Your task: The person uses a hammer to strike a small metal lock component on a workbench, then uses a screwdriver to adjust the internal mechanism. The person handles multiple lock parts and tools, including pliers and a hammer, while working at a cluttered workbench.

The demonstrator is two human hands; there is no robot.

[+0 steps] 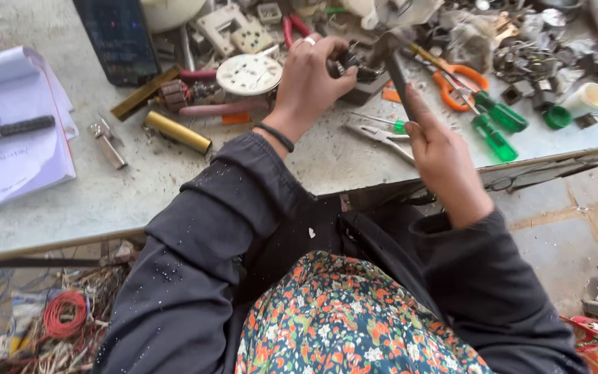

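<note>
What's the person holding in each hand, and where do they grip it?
The right hand holds a hammer low on its dark handle. The left hand pins a small dark part on the table with its fingertips.

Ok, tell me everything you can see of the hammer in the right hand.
The hammer has a dark, slim handle and a dull grey metal head, worn-looking. The right hand grips the handle low down, holding it tilted up and away over the bench. Its head sits just beside the small dark part pinned by the left hand; contact is unclear.

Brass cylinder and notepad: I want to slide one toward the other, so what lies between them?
In the head view, a small metal clamp-like piece lies between brass cylinder and notepad.
</note>
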